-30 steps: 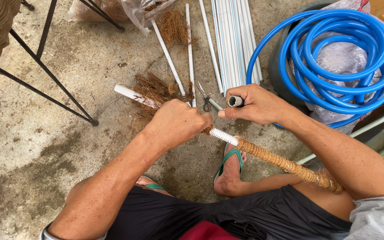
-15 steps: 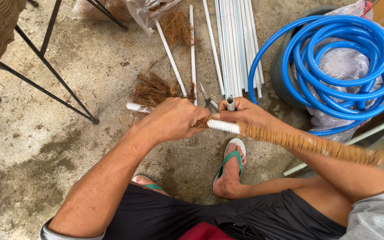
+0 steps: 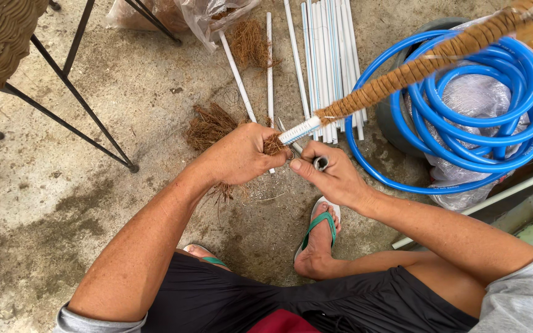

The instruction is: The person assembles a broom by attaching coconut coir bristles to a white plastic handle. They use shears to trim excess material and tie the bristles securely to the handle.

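A green sandal (image 3: 317, 229) is worn on the foot nearest the body; above it, the left hand (image 3: 242, 154) is clenched on a tuft of brown fibre (image 3: 273, 144) at the bare end of a fibre-wrapped white pipe (image 3: 396, 77); the right hand (image 3: 331, 176) is closed on a small dark tool (image 3: 320, 163); farther off, white pipes (image 3: 328, 55) are laid on the concrete floor (image 3: 63, 185) beside a coiled blue hose (image 3: 488, 123).

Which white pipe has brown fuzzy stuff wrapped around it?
The pipe in the left hand, slanting up across the blue hose: its wrapped pipe is brown. The pipes on the floor are bare white.
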